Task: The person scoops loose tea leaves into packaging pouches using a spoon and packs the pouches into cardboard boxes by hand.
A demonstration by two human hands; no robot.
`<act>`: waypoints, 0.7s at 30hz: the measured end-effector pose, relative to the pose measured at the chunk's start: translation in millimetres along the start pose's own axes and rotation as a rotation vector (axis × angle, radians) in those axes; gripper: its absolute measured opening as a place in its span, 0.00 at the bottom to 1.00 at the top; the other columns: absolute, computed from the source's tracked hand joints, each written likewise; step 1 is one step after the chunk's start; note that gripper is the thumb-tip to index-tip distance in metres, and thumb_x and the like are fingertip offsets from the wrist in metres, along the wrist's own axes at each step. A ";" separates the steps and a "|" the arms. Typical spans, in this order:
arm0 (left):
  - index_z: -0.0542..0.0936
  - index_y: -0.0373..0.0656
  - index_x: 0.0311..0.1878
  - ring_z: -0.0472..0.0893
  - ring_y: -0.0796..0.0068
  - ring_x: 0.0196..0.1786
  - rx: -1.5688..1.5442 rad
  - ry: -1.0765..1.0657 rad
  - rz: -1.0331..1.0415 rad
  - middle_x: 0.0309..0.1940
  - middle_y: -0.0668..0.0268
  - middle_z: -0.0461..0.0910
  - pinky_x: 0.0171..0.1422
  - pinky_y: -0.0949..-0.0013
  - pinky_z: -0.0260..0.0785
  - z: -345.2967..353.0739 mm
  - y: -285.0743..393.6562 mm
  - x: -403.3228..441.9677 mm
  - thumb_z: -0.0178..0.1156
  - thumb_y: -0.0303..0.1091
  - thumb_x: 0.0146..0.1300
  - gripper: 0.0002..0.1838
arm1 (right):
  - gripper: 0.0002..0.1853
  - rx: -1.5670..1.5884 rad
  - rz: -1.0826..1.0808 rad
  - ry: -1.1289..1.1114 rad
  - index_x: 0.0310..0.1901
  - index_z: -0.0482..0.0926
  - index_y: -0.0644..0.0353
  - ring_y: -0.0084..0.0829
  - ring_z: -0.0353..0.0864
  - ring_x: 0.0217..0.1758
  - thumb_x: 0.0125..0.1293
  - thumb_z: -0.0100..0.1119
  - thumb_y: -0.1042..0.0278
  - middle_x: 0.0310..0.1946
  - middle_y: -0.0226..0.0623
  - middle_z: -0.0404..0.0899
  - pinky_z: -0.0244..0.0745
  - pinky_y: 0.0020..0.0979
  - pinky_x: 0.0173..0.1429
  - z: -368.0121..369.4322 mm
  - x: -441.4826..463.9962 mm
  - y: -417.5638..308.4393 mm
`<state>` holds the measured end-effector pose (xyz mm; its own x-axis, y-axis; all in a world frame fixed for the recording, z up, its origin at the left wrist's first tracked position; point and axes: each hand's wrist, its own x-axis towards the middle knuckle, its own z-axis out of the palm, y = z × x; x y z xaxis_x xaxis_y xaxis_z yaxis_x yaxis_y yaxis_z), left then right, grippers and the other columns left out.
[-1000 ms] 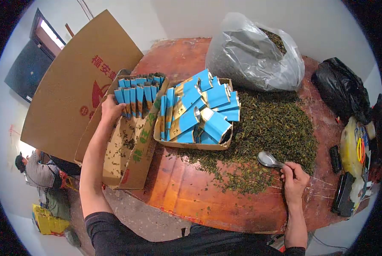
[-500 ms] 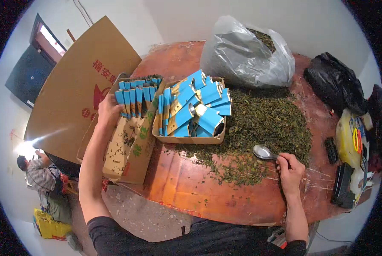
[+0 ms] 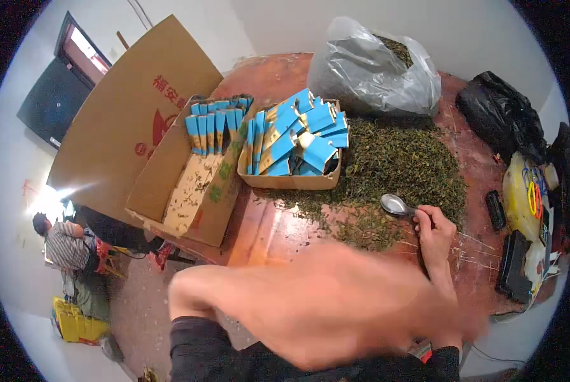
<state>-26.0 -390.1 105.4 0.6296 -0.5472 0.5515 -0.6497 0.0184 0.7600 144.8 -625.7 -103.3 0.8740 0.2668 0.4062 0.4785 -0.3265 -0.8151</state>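
Note:
My right hand [image 3: 436, 235] is closed around the handle of a metal spoon [image 3: 394, 204], whose bowl lies over the near edge of a heap of dried tea leaves [image 3: 406, 162]. My left hand [image 3: 418, 312] is smeared by motion, close to my right wrist and forearm; its fingers cannot be made out. Straight ahead stands a small cardboard box [image 3: 291, 182] filled with blue-and-gold packets [image 3: 316, 149] lying at various angles. Left of it, a longer cardboard box [image 3: 227, 207] holds upright packets [image 3: 211, 127] in rows at its far end, with leaf crumbs on its bare floor.
A clear plastic bag [image 3: 361, 73] of leaves stands behind the heap. A black plastic bag [image 3: 504, 118], a yellow bag [image 3: 520, 197] and a black box [image 3: 514, 267] lie on the right. A large carton [image 3: 126, 121] rises at left; another person [image 3: 68, 245] is beyond it.
My left hand has left the packets in the long box and swung right across my body to near my right forearm. My right hand still holds the spoon. The view has shifted slightly.

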 end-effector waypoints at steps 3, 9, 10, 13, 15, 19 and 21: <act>0.85 0.45 0.68 0.89 0.55 0.53 -0.500 0.205 0.210 0.54 0.52 0.88 0.54 0.58 0.83 94.7 -14.6 23.8 0.66 0.37 0.76 0.20 | 0.04 0.003 -0.034 0.015 0.44 0.89 0.66 0.24 0.87 0.26 0.72 0.68 0.75 0.30 0.37 0.90 0.80 0.28 0.32 -0.8 0.3 3.9; 0.89 0.41 0.62 0.90 0.54 0.45 -0.673 0.256 0.116 0.48 0.51 0.90 0.47 0.58 0.82 100.6 17.7 46.6 0.70 0.41 0.74 0.19 | 0.04 0.007 -0.088 0.028 0.44 0.88 0.66 0.28 0.89 0.29 0.71 0.69 0.76 0.32 0.40 0.90 0.81 0.30 0.35 -5.4 0.1 -1.8; 0.90 0.42 0.61 0.90 0.55 0.45 -0.686 0.297 0.135 0.47 0.52 0.90 0.47 0.58 0.82 117.6 13.3 45.9 0.70 0.40 0.73 0.19 | 0.04 -0.008 -0.126 0.032 0.44 0.88 0.66 0.29 0.89 0.30 0.71 0.70 0.76 0.33 0.40 0.90 0.81 0.30 0.36 -4.8 0.0 -1.1; 0.90 0.45 0.61 0.90 0.56 0.45 -0.734 0.310 0.095 0.47 0.54 0.90 0.47 0.58 0.82 120.1 13.8 44.2 0.72 0.40 0.72 0.18 | 0.04 -0.027 -0.141 0.029 0.44 0.88 0.66 0.31 0.90 0.31 0.71 0.70 0.77 0.33 0.41 0.90 0.81 0.31 0.37 -4.2 -1.4 -3.1; 0.90 0.46 0.61 0.90 0.57 0.45 -0.391 0.261 -0.002 0.46 0.56 0.90 0.48 0.59 0.82 105.3 19.2 39.5 0.70 0.37 0.71 0.17 | 0.04 -0.005 -0.132 0.026 0.44 0.88 0.66 0.31 0.90 0.31 0.70 0.70 0.77 0.33 0.41 0.90 0.81 0.32 0.37 -3.7 -2.3 -4.0; 0.88 0.47 0.56 0.88 0.63 0.47 1.051 0.053 -0.224 0.46 0.62 0.88 0.55 0.60 0.81 51.0 19.2 -2.5 0.63 0.24 0.67 0.16 | 0.04 -0.007 -0.163 0.047 0.44 0.88 0.66 0.32 0.90 0.32 0.70 0.71 0.77 0.34 0.41 0.90 0.81 0.32 0.37 -6.0 -0.6 -6.0; 0.85 0.44 0.61 0.88 0.56 0.49 0.975 0.166 -0.169 0.51 0.59 0.87 0.56 0.58 0.81 -1.6 -30.3 3.1 0.65 0.19 0.64 0.22 | 0.04 -0.021 -0.166 0.032 0.43 0.88 0.66 0.32 0.90 0.33 0.70 0.70 0.77 0.34 0.42 0.90 0.81 0.33 0.37 -7.4 -0.6 -13.1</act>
<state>-3.7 -391.1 84.6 0.7492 -0.3544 0.5595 -0.5645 -0.7835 0.2597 138.6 -628.3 -89.8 0.7846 0.2899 0.5480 0.6182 -0.2991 -0.7269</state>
